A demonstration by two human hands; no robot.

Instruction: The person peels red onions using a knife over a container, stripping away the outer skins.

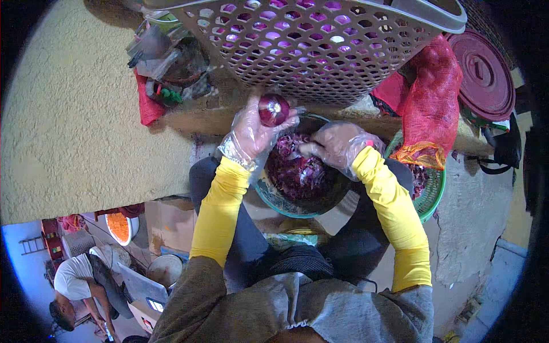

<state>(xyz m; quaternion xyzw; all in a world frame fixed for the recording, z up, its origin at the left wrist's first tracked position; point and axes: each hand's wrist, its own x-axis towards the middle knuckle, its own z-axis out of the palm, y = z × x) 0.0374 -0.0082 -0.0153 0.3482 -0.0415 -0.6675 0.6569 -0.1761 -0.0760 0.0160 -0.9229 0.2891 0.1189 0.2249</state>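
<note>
My left hand [253, 132], in a clear plastic glove, holds a whole red onion [273, 110] with its pale end facing up. Below it, between my knees, stands a round tub [291, 210] with a green-blue rim. Purple onion skins [300, 176] lie heaped inside. My right hand [336, 143], gloved the same way, is over the tub's right side with its fingers curled. Whether something sits between those fingers is hidden. Just beyond both hands rises a large perforated plastic basket [300, 55], with red onions [283, 25] showing through its holes.
A red mesh sack [429, 103] leans at the right, above a green basket [437, 193] holding more skins. Behind it is a maroon lid [482, 75]. Plastic bags [165, 60] lie on the ledge at left. Another person [81, 283] bends over at lower left.
</note>
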